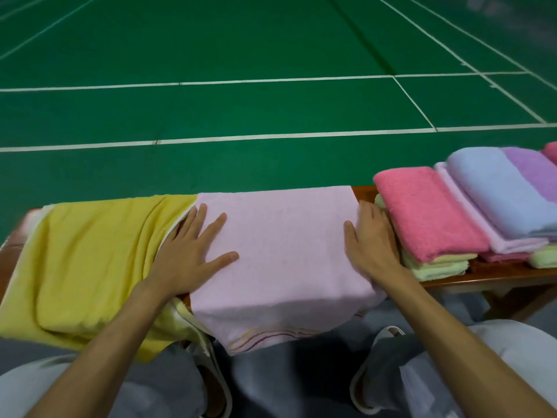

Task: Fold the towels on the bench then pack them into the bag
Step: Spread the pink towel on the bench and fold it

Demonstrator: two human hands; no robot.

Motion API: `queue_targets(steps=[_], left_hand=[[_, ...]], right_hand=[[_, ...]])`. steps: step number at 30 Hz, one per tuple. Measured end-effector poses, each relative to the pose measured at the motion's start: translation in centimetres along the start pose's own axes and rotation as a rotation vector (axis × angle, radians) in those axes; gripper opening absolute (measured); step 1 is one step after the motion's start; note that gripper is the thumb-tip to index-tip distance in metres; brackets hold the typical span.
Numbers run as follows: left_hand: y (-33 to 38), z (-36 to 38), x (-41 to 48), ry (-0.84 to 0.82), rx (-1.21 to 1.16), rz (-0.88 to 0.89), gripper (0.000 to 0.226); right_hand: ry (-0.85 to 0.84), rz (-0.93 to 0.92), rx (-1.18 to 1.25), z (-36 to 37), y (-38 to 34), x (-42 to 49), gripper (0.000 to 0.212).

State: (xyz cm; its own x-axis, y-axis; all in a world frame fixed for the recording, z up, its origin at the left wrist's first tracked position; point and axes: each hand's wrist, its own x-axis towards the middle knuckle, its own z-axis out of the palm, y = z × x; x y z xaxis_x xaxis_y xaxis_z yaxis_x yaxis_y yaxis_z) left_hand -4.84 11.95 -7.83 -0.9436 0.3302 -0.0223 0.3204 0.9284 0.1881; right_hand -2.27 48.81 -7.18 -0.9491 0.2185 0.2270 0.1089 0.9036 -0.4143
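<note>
Folding step in hand: pale pink towel (280, 251) spread across worktop (366, 191), near edge overhanging, left hand (193, 251) and right hand (372, 245) flat, open, grasping nothing; folded stack (428, 218) right, yellow towel (90, 260) left; next likely edges pinched, doubled.

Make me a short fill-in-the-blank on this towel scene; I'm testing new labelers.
1. Both hands press flat on the ____ towel in the middle of the bench.
2. The unfolded towel by the left hand is ____.
3. The folded towels lie beside the ____ hand.
4. The topmost folded towel nearest that hand is ____.

Missing words: pale pink; yellow; right; dark pink
</note>
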Motion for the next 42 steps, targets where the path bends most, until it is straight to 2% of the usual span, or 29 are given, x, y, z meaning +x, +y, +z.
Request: queue_targets(steps=[3,6,9,11,13,16,17,19,20,22,24,26,29,32,33,39,42], left_hand=[[0.8,-0.2,0.0,0.112,-0.106,-0.114,0.097],[2.3,-0.4,-0.1,0.295,-0.079,-0.357,0.075],[3.1,-1.3,-0.1,0.205,-0.191,-0.512,0.044],[2.7,-1.8,0.4,0.111,-0.273,-0.532,0.038],[2.5,-2.8,0.7,0.067,-0.43,-0.531,0.036],[2.4,-5.1,0.8,0.065,-0.991,-0.485,0.03],[2.5,-5.9,0.7,0.054,-1.117,-0.453,0.025],[2.7,-7.8,0.2,0.026,-1.225,-0.343,0.016],[2.8,-8.7,-0.1,0.001,-1.255,-0.285,0.028],[2.5,-9.8,-0.6,-0.069,-1.3,-0.168,0.048],[1.9,-10.5,-1.1,-0.08,-1.267,-0.107,0.047],[1.0,-11.3,-1.3,0.017,-1.238,-0.14,0.038],[0.5,-12.4,-1.5,0.17,-1.195,-0.173,0.057],[1.1,-12.7,-1.3,0.303,-1.026,-0.222,0.026],[1.3,-12.8,-1.3,0.325,-0.947,-0.242,0.022],[0.2,-13.0,-0.8,0.286,-0.517,-0.278,0.014],[0.7,-13.7,0.5,0.222,-0.445,-0.252,0.006]], right_hand=[[0.016,0.098,-0.036,-0.3,-0.8,0.2,0.035],[-0.033,0.16,-0.034,-0.4,-1.2,0.2,0.029],[-0.097,0.122,0.026,-0.8,-1.7,0.4,0.026],[-0.141,0.156,0.245,-1.6,-2.1,0.8,0.019],[-0.223,0.173,0.504,-2.7,-2.2,1.0,0.034],[-0.347,0.093,0.778,-4.6,-2.2,1.0,0.07],[-0.39,0.063,0.85,-5.3,-2.1,0.9,0.07],[-0.446,0.029,0.935,-7.0,-2.0,1.0,0.043],[-0.434,0.032,0.959,-7.6,-1.8,1.2,0.032],[-0.407,0.017,1.008,-8.9,-1.3,1.6,0.023],[-0.385,-0.024,0.977,-10.2,-1.1,2.2,0.023],[-0.375,-0.038,0.916,-11.3,-0.3,3.0,0.024],[-0.454,-0.083,0.848,-12.7,1.0,3.9,0.029],[-0.47,-0.08,0.868,-13.5,0.7,4.2,0.032],[-0.462,-0.075,0.866,-13.7,0.6,4.2,0.031],[-0.274,-0.106,0.517,-13.9,0.0,4.8,0.019],[-0.135,-0.163,0.406,-14.6,-0.8,5.7,0.01]])
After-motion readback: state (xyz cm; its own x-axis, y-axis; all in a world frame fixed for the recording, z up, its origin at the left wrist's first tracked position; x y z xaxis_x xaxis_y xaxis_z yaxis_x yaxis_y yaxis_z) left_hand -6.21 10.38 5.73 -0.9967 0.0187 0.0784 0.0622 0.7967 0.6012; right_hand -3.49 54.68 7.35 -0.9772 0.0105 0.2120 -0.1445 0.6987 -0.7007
